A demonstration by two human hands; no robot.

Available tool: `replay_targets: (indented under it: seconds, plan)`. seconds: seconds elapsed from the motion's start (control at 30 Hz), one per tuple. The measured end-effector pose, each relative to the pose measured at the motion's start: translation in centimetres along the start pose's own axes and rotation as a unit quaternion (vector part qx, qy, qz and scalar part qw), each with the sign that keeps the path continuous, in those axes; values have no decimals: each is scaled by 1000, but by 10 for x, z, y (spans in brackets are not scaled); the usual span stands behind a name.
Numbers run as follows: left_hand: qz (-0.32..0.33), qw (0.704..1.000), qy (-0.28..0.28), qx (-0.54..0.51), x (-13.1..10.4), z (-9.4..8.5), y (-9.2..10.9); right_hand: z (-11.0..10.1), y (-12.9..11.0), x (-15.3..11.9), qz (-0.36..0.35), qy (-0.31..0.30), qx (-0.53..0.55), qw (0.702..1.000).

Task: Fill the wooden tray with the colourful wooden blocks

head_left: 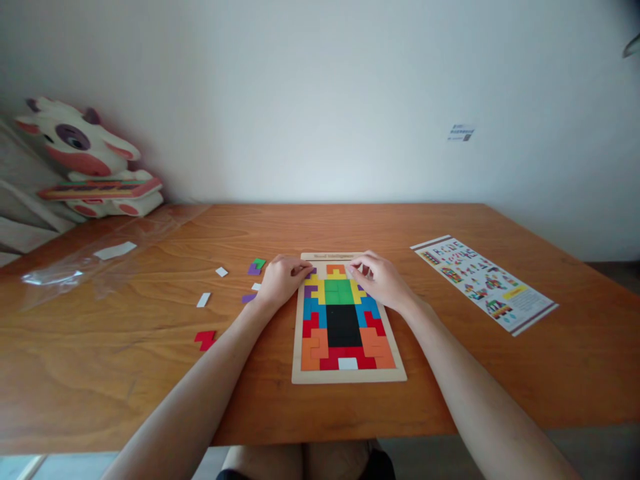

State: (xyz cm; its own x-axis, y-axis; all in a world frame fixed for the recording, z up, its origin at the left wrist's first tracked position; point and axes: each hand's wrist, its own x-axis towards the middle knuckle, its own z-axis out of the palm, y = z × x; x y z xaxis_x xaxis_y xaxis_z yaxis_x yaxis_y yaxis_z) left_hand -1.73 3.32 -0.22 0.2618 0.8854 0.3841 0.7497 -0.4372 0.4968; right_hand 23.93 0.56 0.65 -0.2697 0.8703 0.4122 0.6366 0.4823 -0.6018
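Observation:
A light wooden puzzle board (350,377) lies flat on the table, filled with coloured pieces around a black block (343,326). Green pieces (339,291) sit above the black block, and an orange piece (336,271) lies near the top. At the board's upper left corner is my left hand (283,279), its fingers pinched together at a purple piece (313,273). My right hand (379,280) rests over the upper right corner, thumb and forefinger close together; what lies between them is too small to make out.
Loose red (205,339), white (203,300), green (259,263) and purple pieces lie left of the board. A printed sheet (483,283) is on the right. Clear plastic wrap (75,277) and a cow toy keyboard (100,190) are at the far left.

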Motion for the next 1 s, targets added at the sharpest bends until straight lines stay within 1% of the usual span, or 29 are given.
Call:
replay_targets:
  seconds: [0.07,0.27,0.43,0.53,0.63,0.73,0.9,1.0]
  plan:
    - [23,1000,11,-4,-1,1,-2,0,1,0,2,3,-2,1000]
    - [27,1000,-3,8,-1,2,-4,0,2,-1,-3,-5,-10,1000]
    - [57,998,13,16,-1,4,-4,0,3,-1,-8,-16,-13,1000]
    - [53,999,7,11,-1,3,-4,1,5,-1,-3,-19,-17,1000]
    - [47,999,-12,5,-1,1,-4,1,6,-1,3,-14,-26,1000]
    - [52,998,-21,-2,-1,-1,-3,1,6,-1,9,-15,-30,999]
    - [84,996,-20,7,-2,-3,-2,0,4,-1,12,-20,-32,999]
    - [70,997,-3,14,-1,-2,-3,-1,4,-1,13,-22,-33,999]
